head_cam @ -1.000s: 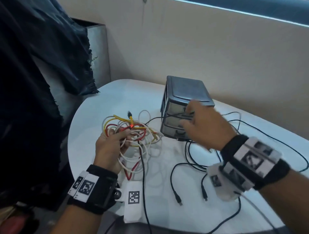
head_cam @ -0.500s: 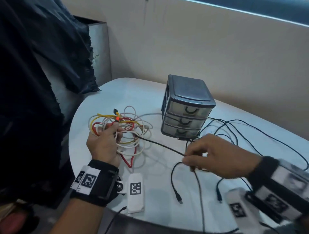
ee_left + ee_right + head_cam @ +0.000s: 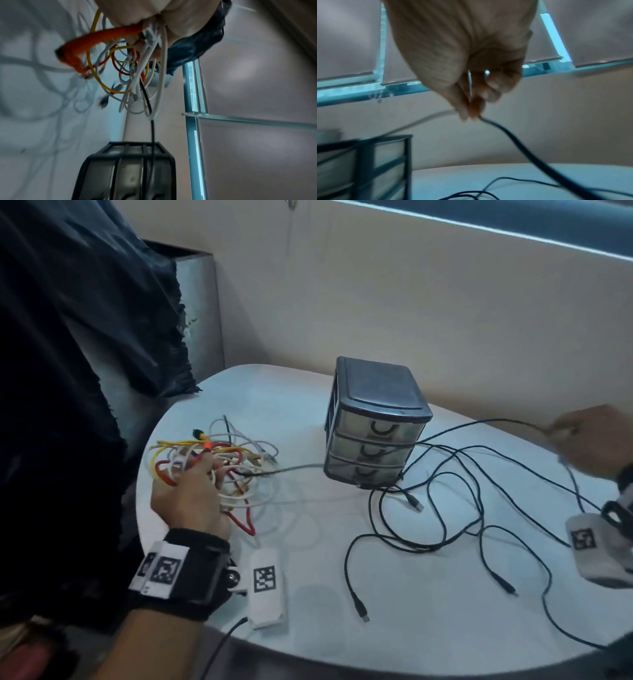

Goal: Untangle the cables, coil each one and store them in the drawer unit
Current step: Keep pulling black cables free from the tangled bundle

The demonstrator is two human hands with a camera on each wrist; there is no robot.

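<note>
Left of frame: left hand (image 3: 191,498), fingers curled round the cable tangle (image 3: 219,460) over the table (image 3: 308,594). Centre: drawer unit (image 3: 373,422), all drawers closed. Far right: right hand (image 3: 592,440), fingers (image 3: 471,102) pinching a black cable (image 3: 479,424), pulled taut above the table.

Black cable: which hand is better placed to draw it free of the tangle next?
Right. The right hand already pinches the black cable and is out to the side of the drawer unit. The left hand grips the coloured bundle, so it is probably best kept anchoring.
</note>
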